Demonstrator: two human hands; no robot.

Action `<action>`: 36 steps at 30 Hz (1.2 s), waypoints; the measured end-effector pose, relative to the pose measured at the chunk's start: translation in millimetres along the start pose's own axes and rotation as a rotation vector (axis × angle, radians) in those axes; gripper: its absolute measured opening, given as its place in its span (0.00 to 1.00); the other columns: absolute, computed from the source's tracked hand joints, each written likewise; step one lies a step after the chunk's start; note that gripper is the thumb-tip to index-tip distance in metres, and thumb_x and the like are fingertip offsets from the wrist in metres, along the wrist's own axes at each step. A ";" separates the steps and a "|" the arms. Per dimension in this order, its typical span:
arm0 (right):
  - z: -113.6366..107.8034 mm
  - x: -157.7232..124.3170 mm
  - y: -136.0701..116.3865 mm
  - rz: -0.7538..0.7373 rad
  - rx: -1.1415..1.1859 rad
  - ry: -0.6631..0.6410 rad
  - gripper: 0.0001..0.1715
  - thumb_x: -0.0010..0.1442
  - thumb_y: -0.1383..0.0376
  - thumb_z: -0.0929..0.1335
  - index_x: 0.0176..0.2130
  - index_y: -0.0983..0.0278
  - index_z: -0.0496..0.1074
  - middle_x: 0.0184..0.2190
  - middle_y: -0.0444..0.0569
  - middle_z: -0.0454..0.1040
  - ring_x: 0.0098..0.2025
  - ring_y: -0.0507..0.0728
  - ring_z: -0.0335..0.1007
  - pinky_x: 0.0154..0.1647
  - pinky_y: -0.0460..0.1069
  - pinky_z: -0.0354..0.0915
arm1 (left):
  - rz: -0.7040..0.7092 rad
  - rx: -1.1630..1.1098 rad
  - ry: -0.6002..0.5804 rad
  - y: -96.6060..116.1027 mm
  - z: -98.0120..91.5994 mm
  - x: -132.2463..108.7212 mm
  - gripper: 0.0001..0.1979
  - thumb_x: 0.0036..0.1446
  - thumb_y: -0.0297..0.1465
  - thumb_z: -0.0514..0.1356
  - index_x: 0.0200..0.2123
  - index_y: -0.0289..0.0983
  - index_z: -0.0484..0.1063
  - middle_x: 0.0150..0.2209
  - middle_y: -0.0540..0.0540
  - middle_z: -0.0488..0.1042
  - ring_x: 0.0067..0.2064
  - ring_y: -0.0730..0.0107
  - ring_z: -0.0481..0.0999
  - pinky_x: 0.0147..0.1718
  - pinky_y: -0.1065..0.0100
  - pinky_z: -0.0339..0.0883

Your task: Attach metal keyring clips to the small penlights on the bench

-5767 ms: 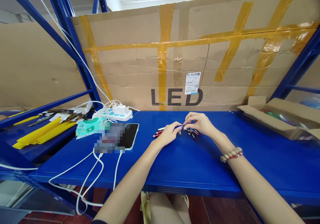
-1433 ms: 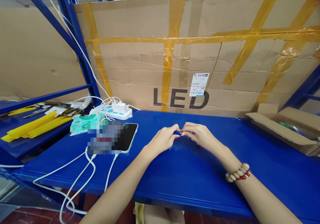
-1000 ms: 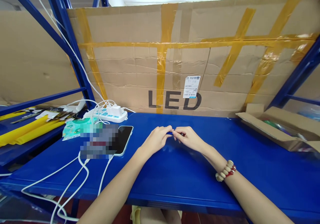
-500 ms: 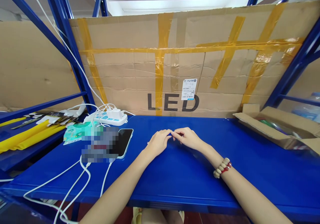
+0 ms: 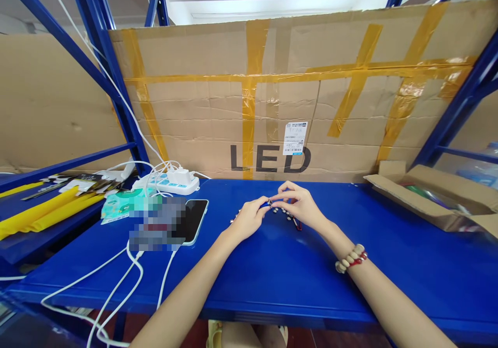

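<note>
My left hand [image 5: 249, 218] and my right hand [image 5: 301, 206] meet over the middle of the blue shelf top [image 5: 295, 265]. The left fingers pinch a small blue pen-shaped item [image 5: 266, 204], and the right fingertips pinch its other end. Under the right hand lies a small heap of metal clips with red parts [image 5: 290, 217]. More thin pen-like pieces [image 5: 235, 216] peek out beside the left hand, mostly hidden. A beaded bracelet [image 5: 350, 258] is on my right wrist.
A phone [image 5: 193, 220] with white cables [image 5: 116, 296] lies left of the hands, behind it a white power strip [image 5: 167, 183] and a green packet [image 5: 120, 206]. Yellow strips [image 5: 42, 214] lie on the left shelf. An open cardboard box [image 5: 436, 195] stands at right, a taped LED carton [image 5: 272, 104] behind.
My right hand has lifted slightly and moved back, uncovering the clip heap beneath it. Both hands still hold the small blue item between them. The view has barely shifted.
</note>
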State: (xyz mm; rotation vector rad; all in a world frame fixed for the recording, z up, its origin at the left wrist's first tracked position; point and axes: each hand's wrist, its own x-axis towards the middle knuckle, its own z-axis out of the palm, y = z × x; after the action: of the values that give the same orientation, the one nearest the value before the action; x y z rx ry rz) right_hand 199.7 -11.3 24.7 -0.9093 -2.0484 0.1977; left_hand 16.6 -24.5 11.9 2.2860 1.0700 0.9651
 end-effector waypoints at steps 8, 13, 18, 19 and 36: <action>0.9 -4.0 6.1 -0.085 -0.046 -0.034 0.13 0.54 0.54 0.68 0.29 0.59 0.79 0.29 0.46 0.67 0.27 0.49 0.62 0.28 0.45 0.59 | 0.000 0.001 -0.084 3.2 -2.4 -5.9 0.09 0.61 0.32 0.47 0.38 0.38 0.65 0.28 0.51 0.71 0.31 0.72 0.71 0.33 0.72 0.62; -1.3 -4.0 4.2 -0.091 -0.071 -0.070 0.15 0.55 0.54 0.67 0.26 0.60 0.78 0.28 0.46 0.67 0.28 0.49 0.63 0.28 0.45 0.58 | 0.005 -0.012 -0.080 1.2 -1.1 -7.8 0.06 0.60 0.31 0.48 0.40 0.39 0.62 0.33 0.49 0.73 0.37 0.69 0.73 0.38 0.68 0.64; -1.8 -4.1 2.7 -0.068 -0.069 -0.086 0.15 0.54 0.54 0.68 0.26 0.60 0.78 0.28 0.45 0.67 0.27 0.49 0.62 0.28 0.45 0.58 | -0.002 0.003 -0.103 -1.2 -0.9 -6.7 0.05 0.60 0.31 0.49 0.38 0.40 0.62 0.35 0.49 0.73 0.38 0.68 0.73 0.38 0.68 0.64; -1.4 -4.2 2.9 -0.057 -0.062 -0.087 0.15 0.53 0.54 0.68 0.27 0.60 0.78 0.29 0.45 0.67 0.27 0.49 0.62 0.27 0.45 0.57 | -0.001 -0.006 -0.106 -1.2 -1.1 -6.6 0.05 0.60 0.31 0.49 0.38 0.40 0.61 0.35 0.48 0.73 0.39 0.68 0.73 0.38 0.68 0.64; 0.6 -4.7 -5.4 -0.011 -0.030 -0.082 0.14 0.54 0.55 0.68 0.26 0.62 0.76 0.27 0.45 0.68 0.26 0.49 0.64 0.25 0.45 0.58 | 0.103 0.360 -0.029 5.1 -1.4 -10.3 0.05 0.61 0.26 0.47 0.36 0.38 0.61 0.43 0.44 0.74 0.41 0.64 0.73 0.43 0.63 0.62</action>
State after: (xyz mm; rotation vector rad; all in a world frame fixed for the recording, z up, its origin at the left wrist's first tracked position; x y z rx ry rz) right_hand 198.1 -18.3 23.8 -0.9218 -2.1371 0.2016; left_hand 13.4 -35.7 11.9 2.6583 1.2045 0.8276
